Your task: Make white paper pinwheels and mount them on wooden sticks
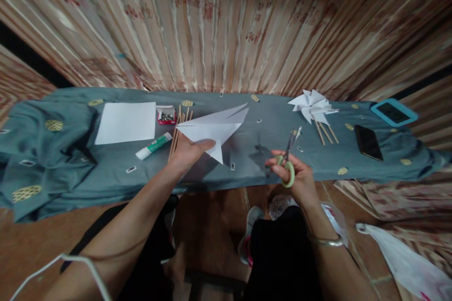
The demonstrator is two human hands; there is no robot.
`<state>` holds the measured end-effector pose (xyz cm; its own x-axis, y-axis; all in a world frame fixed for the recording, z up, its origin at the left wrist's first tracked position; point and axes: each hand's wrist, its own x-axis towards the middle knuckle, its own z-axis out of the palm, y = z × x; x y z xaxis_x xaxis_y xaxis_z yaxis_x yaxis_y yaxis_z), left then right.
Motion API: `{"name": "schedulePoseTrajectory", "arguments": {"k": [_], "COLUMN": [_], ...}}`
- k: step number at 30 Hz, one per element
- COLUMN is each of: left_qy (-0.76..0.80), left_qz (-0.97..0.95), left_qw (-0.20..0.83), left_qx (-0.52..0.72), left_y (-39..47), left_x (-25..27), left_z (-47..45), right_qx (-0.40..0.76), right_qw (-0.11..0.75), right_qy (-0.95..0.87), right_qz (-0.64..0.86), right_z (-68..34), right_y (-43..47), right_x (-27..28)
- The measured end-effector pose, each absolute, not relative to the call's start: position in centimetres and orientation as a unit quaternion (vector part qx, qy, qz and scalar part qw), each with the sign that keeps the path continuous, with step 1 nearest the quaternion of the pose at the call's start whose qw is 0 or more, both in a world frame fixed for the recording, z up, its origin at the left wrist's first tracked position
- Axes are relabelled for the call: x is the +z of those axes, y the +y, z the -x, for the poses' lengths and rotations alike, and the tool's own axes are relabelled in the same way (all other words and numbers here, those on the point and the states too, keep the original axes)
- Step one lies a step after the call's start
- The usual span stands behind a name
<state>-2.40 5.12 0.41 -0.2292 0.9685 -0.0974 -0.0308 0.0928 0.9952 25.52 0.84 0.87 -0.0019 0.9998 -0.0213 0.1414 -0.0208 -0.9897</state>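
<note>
My left hand (190,150) grips a folded sheet of white paper (215,129), thumb on top, held over the middle of the cloth-covered table. Slits split the paper into pointed flaps toward the right and below. In my right hand (296,174) is a pair of scissors (290,160) with light green handles, blades pointing up and away from the paper. Wooden sticks (175,138) lie just left of the paper, partly hidden by my left hand. Beside them are a green and white glue stick (154,146) and a small red box (166,115) of metal pins or tacks.
A stack of white paper (126,123) lies on the left of the table (247,150). White paper pinwheels (312,106) on sticks rest at the right, near a black phone (368,142) and a blue-framed device (393,112). A pleated curtain (226,28) hangs behind.
</note>
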Motion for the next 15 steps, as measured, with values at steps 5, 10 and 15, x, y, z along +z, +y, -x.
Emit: {"name": "schedulePoseTrajectory", "arguments": {"k": [5,10,15], "left_qy": [0.575,0.536,0.531], "left_qz": [-0.442,-0.463,-0.454], "left_qw": [0.501,0.575,0.604], "left_qx": [0.472,0.41,0.384], "left_y": [3.8,3.3,3.3], "left_x": [1.1,1.1,0.6], "left_z": [0.9,-0.1,0.3], "right_qx": [0.333,0.32,0.4], "right_qw": [0.53,0.498,0.481], "right_qy": [-0.542,-0.577,-0.555], "right_qz": [0.561,0.563,0.549], "right_z": [-24.1,-23.5,-23.2], "right_y": [2.3,3.8,4.2], "right_x": [1.9,1.5,1.5]}}
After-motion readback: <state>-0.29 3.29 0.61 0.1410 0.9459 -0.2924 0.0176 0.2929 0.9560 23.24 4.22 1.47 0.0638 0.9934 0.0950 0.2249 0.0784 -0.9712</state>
